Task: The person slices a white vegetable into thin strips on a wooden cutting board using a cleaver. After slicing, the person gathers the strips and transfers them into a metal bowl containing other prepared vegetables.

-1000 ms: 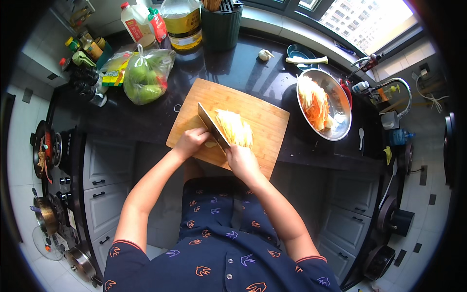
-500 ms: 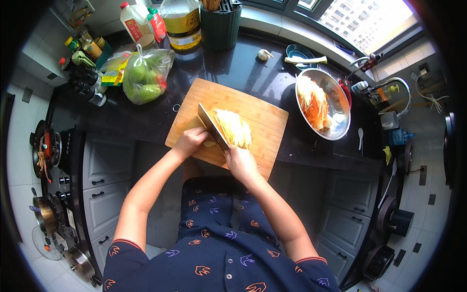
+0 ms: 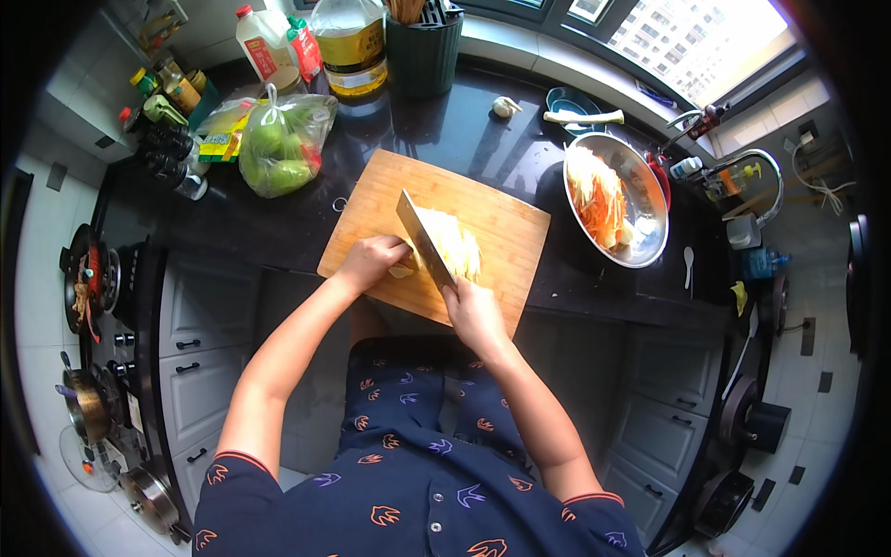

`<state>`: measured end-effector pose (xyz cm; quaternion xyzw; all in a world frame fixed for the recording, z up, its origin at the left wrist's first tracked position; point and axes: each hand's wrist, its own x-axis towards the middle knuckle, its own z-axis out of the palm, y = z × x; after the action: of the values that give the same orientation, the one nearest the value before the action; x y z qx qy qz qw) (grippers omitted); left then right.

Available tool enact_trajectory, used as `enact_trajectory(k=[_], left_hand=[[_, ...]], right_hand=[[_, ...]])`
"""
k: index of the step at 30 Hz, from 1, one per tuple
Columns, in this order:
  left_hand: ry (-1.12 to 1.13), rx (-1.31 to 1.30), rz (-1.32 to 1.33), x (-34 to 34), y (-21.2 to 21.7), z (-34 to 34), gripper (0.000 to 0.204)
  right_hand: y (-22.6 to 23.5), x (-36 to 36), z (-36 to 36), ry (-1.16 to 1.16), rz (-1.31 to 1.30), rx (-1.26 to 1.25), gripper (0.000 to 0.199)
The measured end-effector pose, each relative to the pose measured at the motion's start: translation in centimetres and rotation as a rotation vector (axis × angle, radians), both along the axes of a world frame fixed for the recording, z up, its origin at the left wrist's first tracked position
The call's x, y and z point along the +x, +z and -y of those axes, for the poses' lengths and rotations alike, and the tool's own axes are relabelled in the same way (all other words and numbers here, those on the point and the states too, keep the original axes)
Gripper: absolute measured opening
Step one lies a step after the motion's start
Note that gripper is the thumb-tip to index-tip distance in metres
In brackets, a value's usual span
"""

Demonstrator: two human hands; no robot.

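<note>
A wooden cutting board (image 3: 501, 223) lies aslant on the dark counter in front of me. My right hand (image 3: 476, 311) is wrapped round the handle of a cleaver (image 3: 427, 239), its broad blade slanting away to the upper left. To the right of the blade is a heap of thin pale vegetable shreds (image 3: 461, 249), partly covered by it. On the left side, my left hand (image 3: 374, 261) has curled fingers on a pale vegetable piece (image 3: 402, 271), mostly hidden under them. The fingertips are close to the blade; whether they touch it I cannot tell.
A metal bowl (image 3: 650, 218) of orange and pale shreds stands right of the board. Behind are a garlic bulb (image 3: 506, 107) and a white-handled peeler-like tool (image 3: 585, 117). A bag of green produce (image 3: 283, 153) and an oil jug (image 3: 351, 51) stand at back left.
The cleaver and my right hand have shifted right, over the edge of the shred heap. My left hand has also moved right and slightly away from me.
</note>
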<state>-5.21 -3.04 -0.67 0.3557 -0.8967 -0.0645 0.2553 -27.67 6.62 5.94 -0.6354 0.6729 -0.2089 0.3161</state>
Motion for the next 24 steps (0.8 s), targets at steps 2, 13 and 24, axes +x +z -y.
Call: enact_trajectory(k=[2, 13, 24], left_hand=[[0.009, -0.018, -0.074, 0.1, 0.1, -0.2, 0.012], [0.045, -0.122, 0.023, 1.0, 0.0, -0.5, 0.01], [-0.012, -0.142, 0.042, 0.7, -0.6, 0.0, 0.009]], right_hand=[[-0.1, -0.3, -0.1, -0.001, 0.003, -0.031, 0.022], [1.1, -0.1, -0.1, 0.066, -0.031, 0.0, 0.022], [1.2, 0.0, -0.1, 0.085, -0.056, 0.031, 0.025]])
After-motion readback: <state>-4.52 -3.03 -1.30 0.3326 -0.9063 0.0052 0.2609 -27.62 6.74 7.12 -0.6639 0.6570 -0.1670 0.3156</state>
